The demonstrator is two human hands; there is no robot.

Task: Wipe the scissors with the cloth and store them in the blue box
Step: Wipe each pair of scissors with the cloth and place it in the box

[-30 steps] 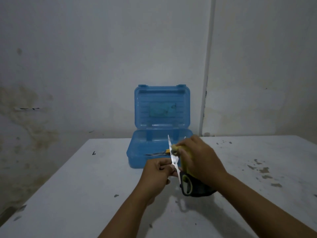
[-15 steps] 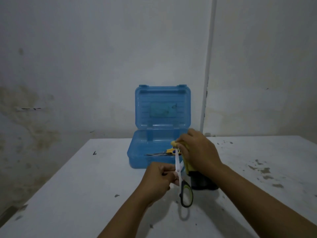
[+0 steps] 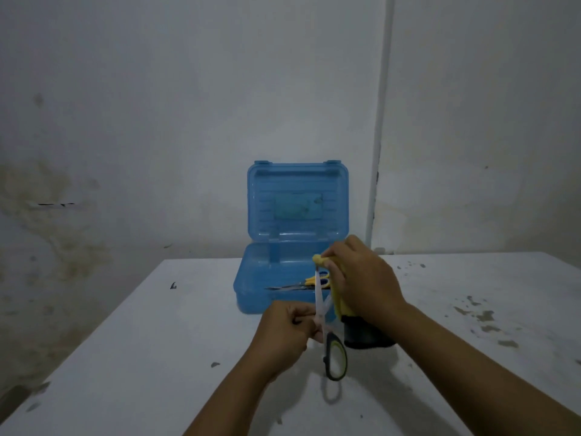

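My left hand [image 3: 286,328] grips a pair of scissors [image 3: 334,357] near the pivot; the black and yellow-green handle loop hangs down, the blades point up and stand slightly apart. My right hand [image 3: 361,278] holds a yellow cloth [image 3: 341,305] bunched around the blade tips, with a dark part of the cloth hanging down to the table. Behind them the blue box [image 3: 261,278] stands with its lid raised. Inside lies another pair of scissors [image 3: 301,284] with yellow handles.
The white table [image 3: 141,341] carries dark flecks and chipped patches, mostly at the right [image 3: 481,316]. A stained wall rises close behind the box, with a white pipe [image 3: 377,184] running down it. The table's left edge slopes off towards the floor.
My right hand and the cloth have slid up the blades to the tips. The scissors have dropped lower, so the handle loop now hangs free below my left hand, and the blades have parted.
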